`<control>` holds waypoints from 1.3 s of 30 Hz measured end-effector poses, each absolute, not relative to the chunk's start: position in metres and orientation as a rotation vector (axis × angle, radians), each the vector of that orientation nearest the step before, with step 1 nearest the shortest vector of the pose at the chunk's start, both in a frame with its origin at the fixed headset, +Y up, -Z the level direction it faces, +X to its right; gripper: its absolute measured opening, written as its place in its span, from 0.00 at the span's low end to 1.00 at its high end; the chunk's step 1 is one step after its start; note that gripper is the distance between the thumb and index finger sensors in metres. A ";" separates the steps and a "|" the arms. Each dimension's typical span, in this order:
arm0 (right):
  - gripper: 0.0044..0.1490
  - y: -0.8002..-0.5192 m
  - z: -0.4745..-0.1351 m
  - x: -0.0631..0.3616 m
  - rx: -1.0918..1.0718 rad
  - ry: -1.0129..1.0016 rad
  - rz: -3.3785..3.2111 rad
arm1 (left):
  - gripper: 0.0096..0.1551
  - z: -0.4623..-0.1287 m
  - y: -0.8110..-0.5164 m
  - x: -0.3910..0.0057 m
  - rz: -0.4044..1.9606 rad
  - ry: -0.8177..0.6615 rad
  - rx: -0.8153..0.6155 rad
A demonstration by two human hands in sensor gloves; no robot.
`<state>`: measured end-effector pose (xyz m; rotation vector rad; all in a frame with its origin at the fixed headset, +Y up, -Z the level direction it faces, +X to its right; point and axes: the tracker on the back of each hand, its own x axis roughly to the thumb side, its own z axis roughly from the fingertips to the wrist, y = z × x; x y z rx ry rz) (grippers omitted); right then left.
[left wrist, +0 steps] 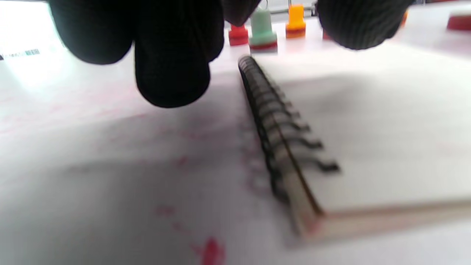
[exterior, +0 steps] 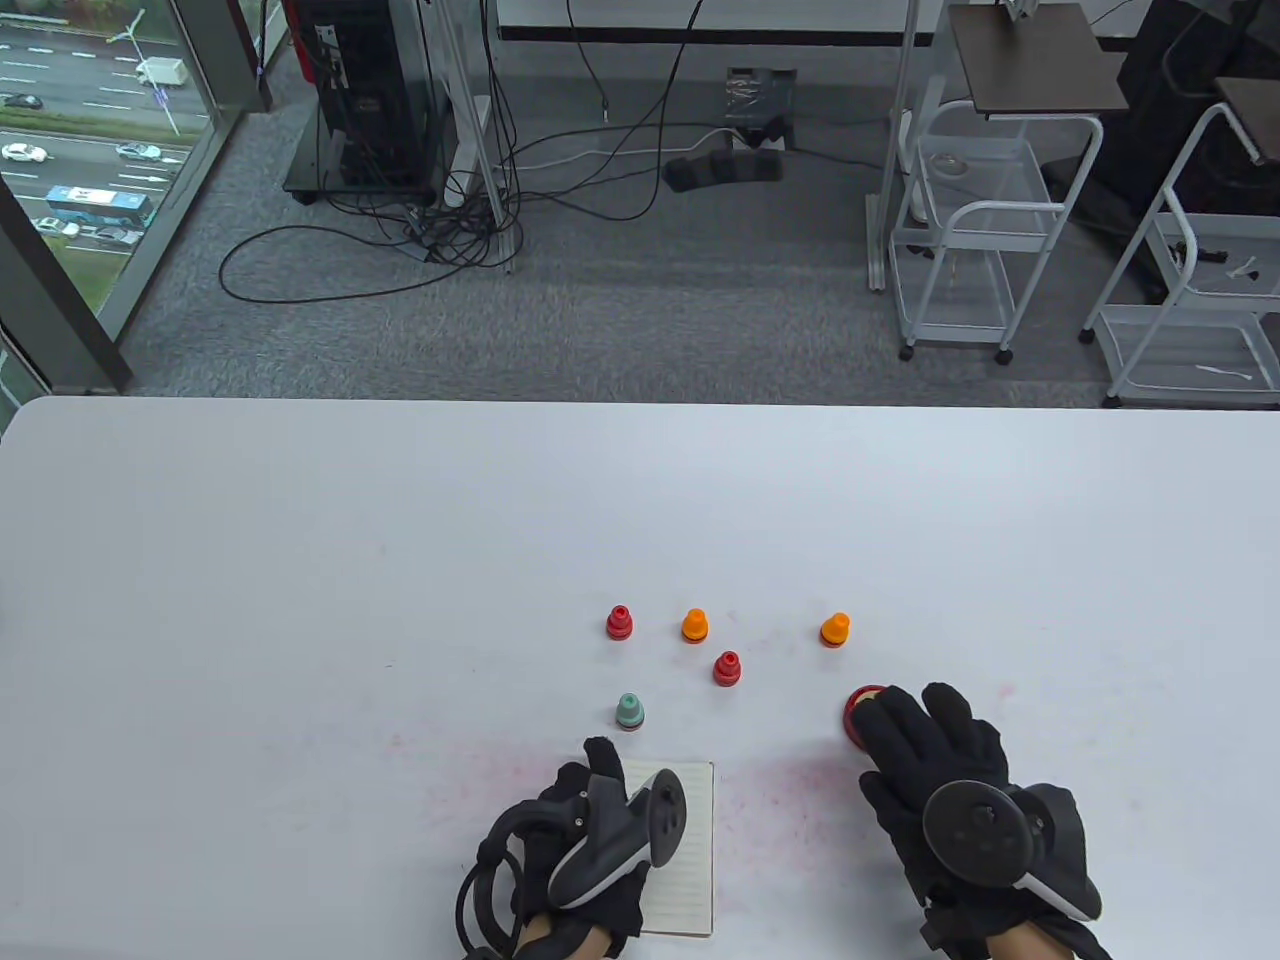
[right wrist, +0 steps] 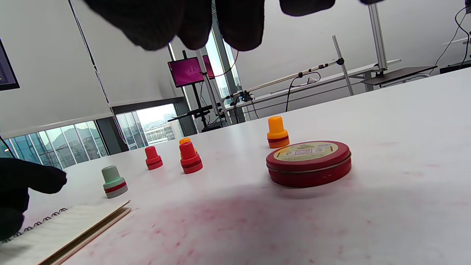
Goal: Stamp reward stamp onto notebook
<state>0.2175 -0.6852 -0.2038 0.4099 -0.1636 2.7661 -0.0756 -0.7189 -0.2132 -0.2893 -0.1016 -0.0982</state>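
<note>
A spiral notebook (exterior: 690, 850) lies open on a lined page at the table's near edge; its black coil (left wrist: 279, 125) shows close up. My left hand (exterior: 590, 790) rests on the notebook's left side with fingers (left wrist: 173, 73) relaxed, holding nothing. Several small stamps stand beyond it: a green one (exterior: 629, 711) nearest, two red (exterior: 727, 668) (exterior: 619, 622) and two orange (exterior: 695, 626) (exterior: 835, 630). A round red ink pad tin (exterior: 862, 705), lid on, sits to the right. My right hand (exterior: 905, 720) hovers over the tin with fingers (right wrist: 220, 22) extended, above the lid (right wrist: 309, 152) and apart from it.
The white table (exterior: 300, 600) has pink ink smears around the notebook and tin. Past the far edge are floor cables and white carts (exterior: 960, 230).
</note>
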 end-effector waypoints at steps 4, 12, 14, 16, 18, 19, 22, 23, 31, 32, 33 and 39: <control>0.38 -0.686 -0.204 0.217 0.408 -0.155 2.771 | 0.56 -0.218 -0.701 -0.103 -0.033 -0.129 -0.242; 0.41 -0.684 -0.207 0.220 0.356 -0.142 2.779 | 0.52 -0.228 -0.694 -0.166 0.087 -0.342 -0.113; 0.41 -0.685 -0.207 0.222 0.340 -0.134 2.791 | 0.52 -0.226 -0.699 -0.178 0.124 -0.345 -0.071; 0.42 -0.685 -0.208 0.224 0.324 -0.122 2.795 | 0.52 -0.224 -0.708 -0.191 0.187 -0.354 -0.035; 0.41 -0.686 -0.209 0.225 0.310 -0.108 2.800 | 0.53 -0.227 -0.710 -0.198 0.212 -0.349 -0.073; 0.41 -0.686 -0.210 0.225 0.304 -0.101 2.804 | 0.53 -0.228 -0.710 -0.200 0.213 -0.352 -0.051; 0.41 -0.688 -0.211 0.228 0.278 -0.091 2.811 | 0.53 -0.234 -0.714 -0.201 0.180 -0.359 -0.067; 0.41 -0.689 -0.211 0.229 0.263 -0.076 2.814 | 0.53 -0.236 -0.715 -0.201 0.163 -0.364 -0.064; 0.42 -0.695 -0.213 0.229 0.258 -0.021 2.877 | 0.52 -0.237 -0.707 -0.197 0.142 -0.383 -0.033; 0.43 -0.696 -0.214 0.228 0.264 -0.016 2.870 | 0.52 -0.236 -0.706 -0.196 0.141 -0.389 -0.027; 0.44 -0.696 -0.215 0.227 0.266 -0.015 2.866 | 0.52 -0.236 -0.705 -0.196 0.139 -0.391 -0.020; 0.48 -0.699 -0.240 0.222 0.236 0.168 2.902 | 0.52 -0.235 -0.700 -0.197 0.165 -0.390 -0.007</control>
